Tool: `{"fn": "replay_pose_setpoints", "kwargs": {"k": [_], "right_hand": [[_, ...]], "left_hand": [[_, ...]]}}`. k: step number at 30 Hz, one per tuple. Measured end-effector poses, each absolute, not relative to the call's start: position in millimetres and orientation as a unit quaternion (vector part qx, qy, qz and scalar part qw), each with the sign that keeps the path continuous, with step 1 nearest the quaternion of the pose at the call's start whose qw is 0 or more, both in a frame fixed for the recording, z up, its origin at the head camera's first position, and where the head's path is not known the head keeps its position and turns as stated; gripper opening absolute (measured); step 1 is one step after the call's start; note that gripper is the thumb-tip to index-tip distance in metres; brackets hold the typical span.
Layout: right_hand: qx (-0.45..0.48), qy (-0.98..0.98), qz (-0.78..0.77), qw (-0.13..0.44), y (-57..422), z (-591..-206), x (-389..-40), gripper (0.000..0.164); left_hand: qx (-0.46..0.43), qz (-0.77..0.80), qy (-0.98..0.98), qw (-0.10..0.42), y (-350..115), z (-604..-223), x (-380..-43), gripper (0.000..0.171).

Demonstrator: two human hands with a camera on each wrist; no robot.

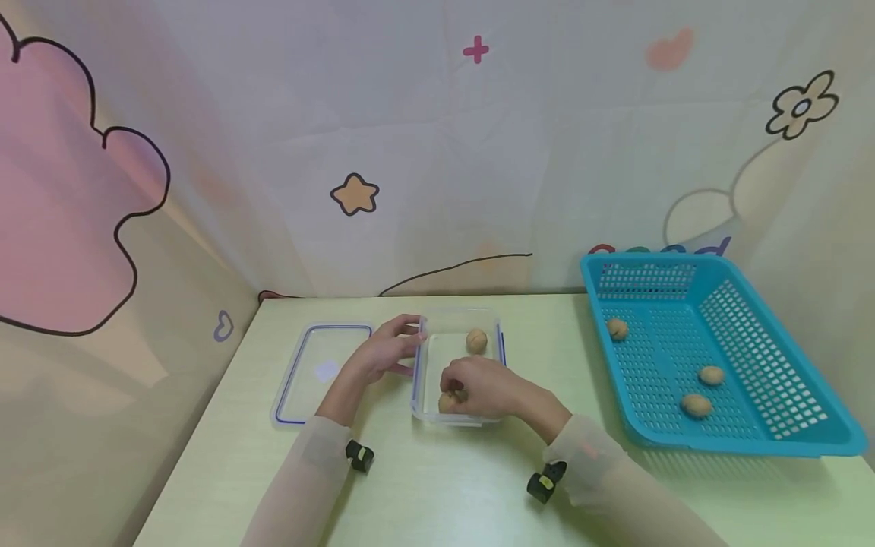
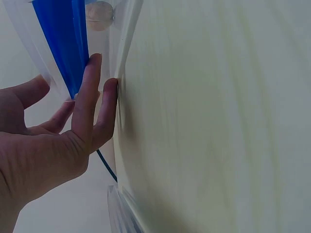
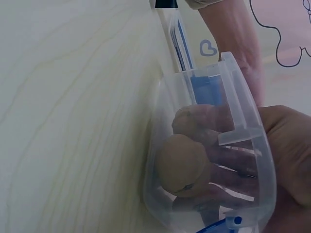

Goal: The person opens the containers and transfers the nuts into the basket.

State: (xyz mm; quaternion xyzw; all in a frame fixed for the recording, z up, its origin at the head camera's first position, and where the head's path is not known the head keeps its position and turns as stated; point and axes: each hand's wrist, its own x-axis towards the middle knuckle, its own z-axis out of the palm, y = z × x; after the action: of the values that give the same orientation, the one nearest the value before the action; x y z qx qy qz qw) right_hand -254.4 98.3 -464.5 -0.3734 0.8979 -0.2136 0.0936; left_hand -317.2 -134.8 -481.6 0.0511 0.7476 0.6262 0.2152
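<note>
A clear plastic container [image 1: 431, 349] with blue clip flaps stands on the table between both hands. My left hand [image 1: 390, 349] rests against its left side, fingers spread and fairly straight; in the left wrist view the fingertips touch around the blue flap [image 2: 65, 43]. My right hand [image 1: 485, 386] reaches inside the near end, fingers curled down at a walnut [image 1: 449, 402], which it appears to pinch. Through the container wall in the right wrist view, a walnut [image 3: 182, 165] shows beside the fingers; the exact grip is partly hidden. Another walnut [image 1: 476, 341] lies toward the container's far end.
A clear lid with a blue seal [image 1: 324, 395] lies flat left of the container. To the right stands a blue perforated basket [image 1: 656, 433] holding a walnut [image 1: 617, 329] near its left wall and two more walnuts [image 1: 696, 406] nearer the front. A printed cloth [image 1: 437, 190] hangs behind the table.
</note>
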Motion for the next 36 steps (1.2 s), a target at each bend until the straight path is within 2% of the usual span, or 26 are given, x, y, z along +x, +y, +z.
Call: {"fn": "replay_pose_setpoints", "kwargs": {"k": [9, 17, 27, 36], "right_hand": [[-0.362, 0.877, -0.311, 0.052, 111, -452, -251, 0.021], [-0.35, 0.874, -0.338, -0.01, 132, -417, -237, 0.029], [-0.346, 0.871, -0.322, -0.132, 183, -387, -225, 0.034], [-0.262, 0.907, -0.291, -0.157, 238, -388, -220, 0.038]], "left_hand": [[0.052, 0.63, 0.744, 0.217, -135, -481, -316, 0.054], [0.048, 0.631, 0.745, 0.213, -136, -483, -318, 0.052], [0.056, 0.631, 0.742, 0.22, -136, -481, -316, 0.055], [0.056, 0.631, 0.742, 0.218, -136, -481, -317, 0.052]]}}
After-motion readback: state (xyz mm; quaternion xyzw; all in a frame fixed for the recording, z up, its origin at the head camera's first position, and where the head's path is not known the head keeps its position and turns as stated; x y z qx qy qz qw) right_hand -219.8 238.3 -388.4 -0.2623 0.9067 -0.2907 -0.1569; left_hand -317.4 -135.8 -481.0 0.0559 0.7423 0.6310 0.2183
